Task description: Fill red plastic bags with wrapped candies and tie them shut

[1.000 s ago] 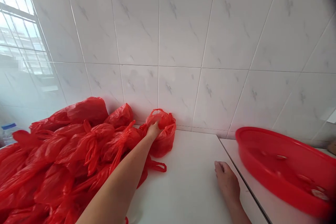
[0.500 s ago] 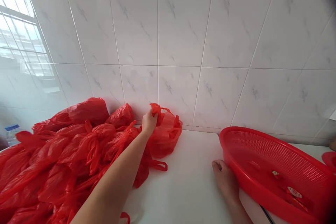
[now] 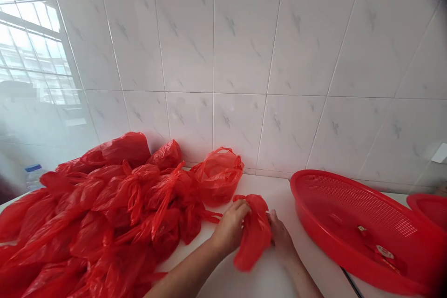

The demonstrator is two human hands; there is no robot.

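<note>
A crumpled red plastic bag (image 3: 254, 237) is between my two hands, above the white tabletop. My left hand (image 3: 232, 224) grips its upper left side with bent fingers. At the bag's right edge is my right hand (image 3: 280, 235), its thumb raised and its fingers closed on the plastic, partly hidden behind it. Just beyond, an opened red bag (image 3: 220, 174) stands against the wall with its mouth upward. A big heap of knotted red plastic bags (image 3: 104, 214) spreads over the left side.
To the right sits a large red plastic basket (image 3: 324, 228) with a few small packets (image 3: 385, 251) in its bottom. Another red basket (image 3: 429, 209) is partly visible behind it. A blue-capped bottle (image 3: 34, 177) stands behind the heap at far left. White tiled wall (image 3: 240, 125) closes off the back.
My left hand has come away from the bags by the wall, bringing a red plastic bag toward me. My right hand has moved left from beside the basket to meet it. The view has tilted up.
</note>
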